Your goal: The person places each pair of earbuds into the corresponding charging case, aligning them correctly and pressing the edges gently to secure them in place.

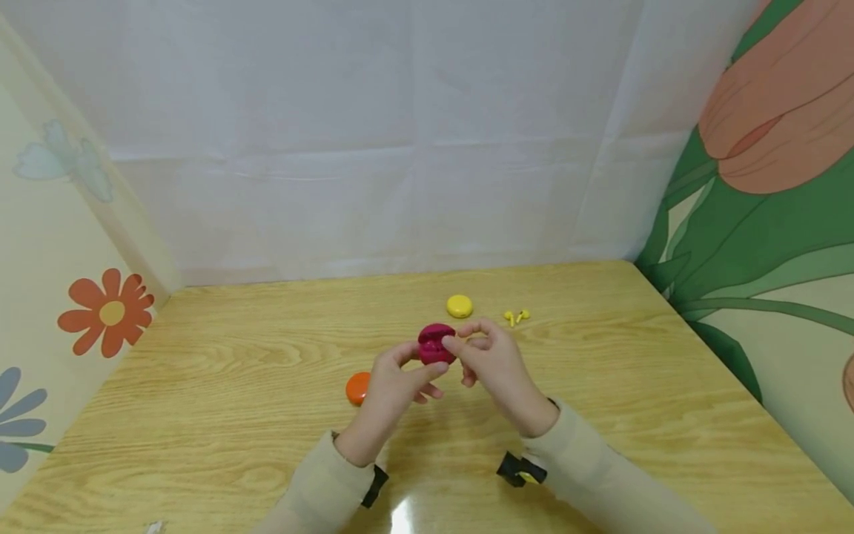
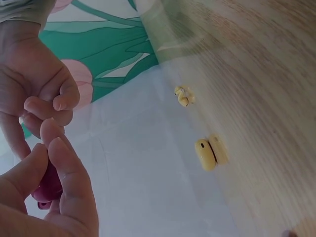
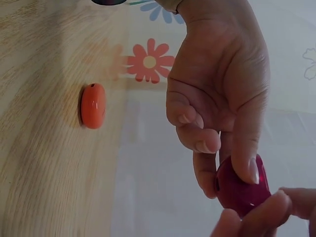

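Note:
A magenta earbud case, its lid raised, is held between the thumb and fingers of my left hand. My right hand is at the case's right side, thumb at the opening and index finger by the lid's edge. Whether an earbud is between its fingertips is hidden. In the right wrist view, the left thumb lies along the magenta case, and right-hand fingers touch its lower edge. Only part of the case shows past the left fingers in the left wrist view.
A closed yellow case lies on the wooden table beyond the hands, with two yellow earbuds to its right. An orange case sits left of the left hand, partly covered by it. A white sheet hangs behind the table.

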Demonstrator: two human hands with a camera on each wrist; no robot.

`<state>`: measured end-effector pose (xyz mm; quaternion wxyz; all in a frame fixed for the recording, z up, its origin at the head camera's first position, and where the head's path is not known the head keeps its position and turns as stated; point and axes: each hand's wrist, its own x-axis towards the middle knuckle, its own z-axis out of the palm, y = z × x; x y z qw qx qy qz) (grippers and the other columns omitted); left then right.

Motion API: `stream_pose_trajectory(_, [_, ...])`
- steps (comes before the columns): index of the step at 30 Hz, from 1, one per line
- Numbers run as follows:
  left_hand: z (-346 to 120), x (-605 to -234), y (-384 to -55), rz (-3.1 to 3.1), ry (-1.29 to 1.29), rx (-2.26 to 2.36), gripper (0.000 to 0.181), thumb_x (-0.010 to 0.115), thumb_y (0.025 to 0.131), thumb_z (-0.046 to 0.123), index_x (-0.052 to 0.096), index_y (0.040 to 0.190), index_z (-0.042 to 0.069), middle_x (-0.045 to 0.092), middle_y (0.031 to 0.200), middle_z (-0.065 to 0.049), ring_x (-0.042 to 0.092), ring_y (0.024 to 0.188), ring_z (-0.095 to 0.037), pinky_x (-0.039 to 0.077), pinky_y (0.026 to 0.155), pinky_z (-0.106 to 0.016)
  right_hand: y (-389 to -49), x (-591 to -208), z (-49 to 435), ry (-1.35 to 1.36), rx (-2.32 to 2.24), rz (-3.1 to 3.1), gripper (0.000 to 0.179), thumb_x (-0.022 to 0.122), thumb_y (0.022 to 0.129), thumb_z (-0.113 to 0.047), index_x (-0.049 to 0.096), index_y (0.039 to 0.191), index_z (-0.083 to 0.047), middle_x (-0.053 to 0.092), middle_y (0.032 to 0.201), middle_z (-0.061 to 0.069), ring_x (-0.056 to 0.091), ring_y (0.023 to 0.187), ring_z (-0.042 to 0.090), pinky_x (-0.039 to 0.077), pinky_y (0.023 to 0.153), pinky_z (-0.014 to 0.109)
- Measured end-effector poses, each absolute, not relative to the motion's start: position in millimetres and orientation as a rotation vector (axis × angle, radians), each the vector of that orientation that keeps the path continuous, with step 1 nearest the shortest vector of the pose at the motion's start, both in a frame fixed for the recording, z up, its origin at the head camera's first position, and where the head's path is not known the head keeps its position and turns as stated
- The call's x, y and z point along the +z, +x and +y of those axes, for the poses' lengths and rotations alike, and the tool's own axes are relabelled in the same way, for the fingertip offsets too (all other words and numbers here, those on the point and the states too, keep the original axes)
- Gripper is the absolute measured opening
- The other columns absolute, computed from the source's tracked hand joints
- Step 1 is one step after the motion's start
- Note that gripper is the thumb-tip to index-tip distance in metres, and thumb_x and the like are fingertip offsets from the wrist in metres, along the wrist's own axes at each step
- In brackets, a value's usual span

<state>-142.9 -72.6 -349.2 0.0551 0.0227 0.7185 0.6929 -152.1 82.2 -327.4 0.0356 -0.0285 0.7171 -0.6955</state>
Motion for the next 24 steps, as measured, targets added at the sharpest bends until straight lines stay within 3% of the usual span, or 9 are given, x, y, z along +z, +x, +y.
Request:
stream_pose_trajectory(5, [-72.9,-350.5,-144.7,2.163,0.075,2.107,0.031,0.073,0.088,0.01,0.065,0.115,-0.004,0.065,0.099,-0.01,0.067,0.057,-0.016,0.051,0.052,-0.024,-154.6,-328.7,86.5,-0.068,-2.189,2.231,0.017,0.058,0.099,-0.014,0.056,0.099,0.003,0.049,0.062,0.0,0.047,0.053,0.01,0.047,0.055,0.023])
stream_pose_trajectory(14, [-73.7,-350.4,-145.9,2.136,0.079,2.094,0.034,0.073,0.088,0.011,0.065,0.119,-0.002,0.066,0.102,-0.011,0.066,0.056,-0.015,0.051,0.053,-0.024,-157.2,-331.9,85.4,-0.117,-2.199,2.267,0.035,0.046,0.104,-0.019,0.063,0.115,0.009,0.066,0.096,0.007,0.061,0.082,0.016,0.05,0.067,0.028])
stream_pose_trajectory(24, [-75.0,-349.5,-145.9,2.129,0.101,2.078,0.036,0.073,0.088,0.012,0.065,0.12,-0.003,0.066,0.101,-0.011,0.066,0.056,-0.014,0.051,0.054,-0.024,-157.4,-331.6,84.6,-0.083,-2.174,2.284,0.033,0.048,0.103,-0.019,0.065,0.114,0.007,0.069,0.091,0.006,0.06,0.083,0.016,0.047,0.073,0.033])
